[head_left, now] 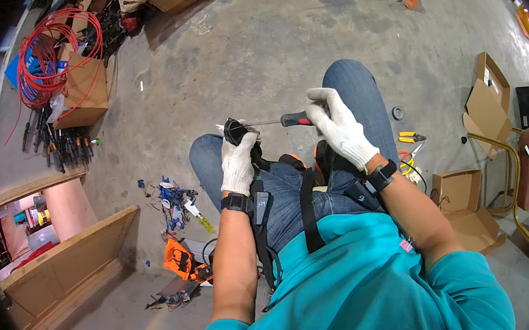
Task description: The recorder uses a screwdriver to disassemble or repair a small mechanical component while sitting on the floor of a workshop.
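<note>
White knitted gloves cover both my hands. Over my left knee, the fingers of my left hand point(237, 166) are wrapped round a small black rounded part point(234, 131) with a dark, hollow-looking face. My right hand point(342, 128), by my right knee, grips the end of a screwdriver point(293, 119) with a dark grey and red handle. The screwdriver lies level, its thin shaft pointing left, and the tip reaches the black part. Whether the tip sits in a screw is too small to tell. Dark straps hang below my left hand and across my lap.
Yellow-handled pliers point(411, 137) and a tape roll point(398, 113) lie right of my knee. Open cardboard boxes point(459, 191) and a gold-framed chair point(515, 203) stand farther right. Small blue parts point(171, 199) and an orange item point(179, 259) lie left. Red hose point(34, 86) is coiled far left.
</note>
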The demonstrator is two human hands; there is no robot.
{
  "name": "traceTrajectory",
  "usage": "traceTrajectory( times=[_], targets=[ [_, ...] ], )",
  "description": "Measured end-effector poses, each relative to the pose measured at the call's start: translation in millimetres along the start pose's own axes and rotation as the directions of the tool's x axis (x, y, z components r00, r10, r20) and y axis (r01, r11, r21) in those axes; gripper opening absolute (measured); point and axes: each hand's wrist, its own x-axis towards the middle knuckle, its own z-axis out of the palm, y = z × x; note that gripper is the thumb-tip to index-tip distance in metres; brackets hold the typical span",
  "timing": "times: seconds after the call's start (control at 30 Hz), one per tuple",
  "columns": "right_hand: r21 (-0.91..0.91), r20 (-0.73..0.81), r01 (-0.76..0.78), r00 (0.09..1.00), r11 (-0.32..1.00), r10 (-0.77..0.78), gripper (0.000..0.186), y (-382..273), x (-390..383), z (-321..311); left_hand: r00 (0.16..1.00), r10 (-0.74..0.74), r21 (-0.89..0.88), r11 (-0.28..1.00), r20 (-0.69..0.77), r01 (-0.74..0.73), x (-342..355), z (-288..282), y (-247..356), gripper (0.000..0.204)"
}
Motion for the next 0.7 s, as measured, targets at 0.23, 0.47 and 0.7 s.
traceTrajectory(
  times=[0.23, 0.47, 0.7],
  targets=[
    [-0.115, 0.009, -0.074, 0.997, 0.991, 0.075, 0.049, -24, -4, -5, 1.000, -0.014, -0.089, 0.996, 0.001, 0.014, 2, -2, -4, 0.038],
    [-0.020, 0.104, -0.096, 0.990, 0.995, 0.098, 0.056, -6, 0, -9, 0.999, -0.035, -0.150, 0.988, 0.000, 0.035, 3, -1, -2, 0.038],
    [0.027, 0.058, -0.117, 0.992, 0.993, 0.115, 0.050, -22, -5, -1, 0.999, -0.031, -0.129, 0.991, 0.005, 0.032, 6, -8, -6, 0.040]
  ],
)
